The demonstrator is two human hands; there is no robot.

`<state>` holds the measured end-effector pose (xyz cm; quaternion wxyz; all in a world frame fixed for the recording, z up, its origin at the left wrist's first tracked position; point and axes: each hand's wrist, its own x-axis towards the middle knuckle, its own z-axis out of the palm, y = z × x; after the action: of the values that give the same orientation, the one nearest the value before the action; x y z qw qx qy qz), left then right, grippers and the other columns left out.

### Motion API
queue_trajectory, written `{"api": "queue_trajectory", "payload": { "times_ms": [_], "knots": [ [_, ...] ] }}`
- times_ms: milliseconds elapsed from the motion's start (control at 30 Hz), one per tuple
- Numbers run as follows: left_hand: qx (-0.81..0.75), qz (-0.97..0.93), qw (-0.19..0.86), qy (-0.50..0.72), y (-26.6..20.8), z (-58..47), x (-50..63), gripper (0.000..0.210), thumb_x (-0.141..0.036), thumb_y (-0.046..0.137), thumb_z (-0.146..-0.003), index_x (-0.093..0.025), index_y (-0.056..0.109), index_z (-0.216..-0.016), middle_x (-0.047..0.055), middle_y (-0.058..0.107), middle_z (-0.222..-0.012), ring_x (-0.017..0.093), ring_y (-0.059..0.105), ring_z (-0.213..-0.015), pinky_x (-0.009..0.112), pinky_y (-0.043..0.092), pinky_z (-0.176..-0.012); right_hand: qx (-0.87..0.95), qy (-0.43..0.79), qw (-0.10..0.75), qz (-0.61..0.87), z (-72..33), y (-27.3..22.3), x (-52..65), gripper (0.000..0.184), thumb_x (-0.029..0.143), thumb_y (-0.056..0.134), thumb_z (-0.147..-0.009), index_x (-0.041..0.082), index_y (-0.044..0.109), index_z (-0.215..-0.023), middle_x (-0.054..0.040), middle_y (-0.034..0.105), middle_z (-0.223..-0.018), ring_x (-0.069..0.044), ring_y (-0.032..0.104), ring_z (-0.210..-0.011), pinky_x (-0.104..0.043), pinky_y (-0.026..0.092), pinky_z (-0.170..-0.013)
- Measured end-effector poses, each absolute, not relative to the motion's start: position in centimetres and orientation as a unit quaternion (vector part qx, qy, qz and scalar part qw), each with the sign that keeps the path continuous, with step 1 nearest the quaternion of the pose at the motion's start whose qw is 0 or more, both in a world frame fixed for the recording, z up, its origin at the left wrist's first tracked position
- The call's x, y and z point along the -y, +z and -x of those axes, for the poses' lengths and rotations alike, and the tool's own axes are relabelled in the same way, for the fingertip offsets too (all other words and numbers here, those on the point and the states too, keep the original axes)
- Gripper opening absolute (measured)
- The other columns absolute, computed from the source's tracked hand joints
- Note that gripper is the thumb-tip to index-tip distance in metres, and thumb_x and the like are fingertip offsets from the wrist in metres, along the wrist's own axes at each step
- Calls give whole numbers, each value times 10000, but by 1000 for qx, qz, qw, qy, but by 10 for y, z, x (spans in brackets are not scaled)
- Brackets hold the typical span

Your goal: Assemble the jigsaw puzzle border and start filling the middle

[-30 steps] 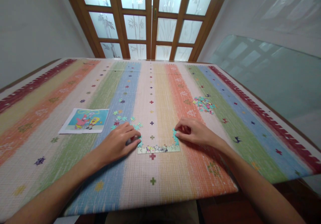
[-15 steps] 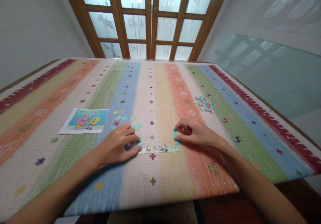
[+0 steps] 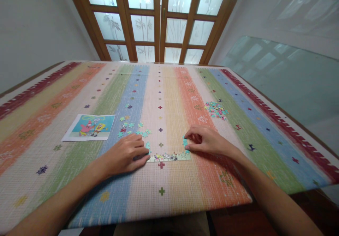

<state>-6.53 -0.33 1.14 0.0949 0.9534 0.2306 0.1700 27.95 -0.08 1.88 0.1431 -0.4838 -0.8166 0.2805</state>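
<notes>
A strip of joined jigsaw puzzle pieces (image 3: pixel 169 157) lies flat on the striped cloth, with a short turquoise column rising at either end. My left hand (image 3: pixel 127 153) rests at the left corner, its thumb and fingers closed against the strip's edge beside the left column (image 3: pixel 147 145). At the other end, the thumb and index finger of my right hand (image 3: pixel 203 139) grip the turquoise pieces of the right column (image 3: pixel 184 141) from the side. My fingers partly cover both columns.
Loose turquoise pieces (image 3: pixel 131 125) are scattered beyond my left hand. A mixed pile of pieces (image 3: pixel 215 110) sits farther right. A printed cartoon picture (image 3: pixel 90 127) lies on the left of the tablecloth (image 3: pixel 161 179). Wooden glazed doors (image 3: pixel 160 20) stand behind the table.
My left thumb and fingers have drawn closer together at the strip's left corner. The right hand and the puzzle strip have hardly shifted.
</notes>
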Motion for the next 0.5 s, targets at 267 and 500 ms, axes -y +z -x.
{"api": "queue_trajectory", "payload": {
  "times_ms": [267,500],
  "knots": [
    [-224,-958,74,161,9,66,4,266,-305,526,-1038,-212,698,-859,26,607,-701,193,515,-706,353,423,-677,814,288,147,483,-280,17,2,233,255,785,-806,190,716,-1019,-15,653,-802,-171,577,-700,-317,426,-653],
    [-228,-956,72,170,11,70,3,213,-323,533,-1022,-201,704,-988,46,637,-766,207,543,-744,357,452,-688,802,314,178,475,-280,18,2,296,372,788,-834,195,709,-1058,-18,653,-806,-171,572,-705,-308,427,-639]
  ]
}}
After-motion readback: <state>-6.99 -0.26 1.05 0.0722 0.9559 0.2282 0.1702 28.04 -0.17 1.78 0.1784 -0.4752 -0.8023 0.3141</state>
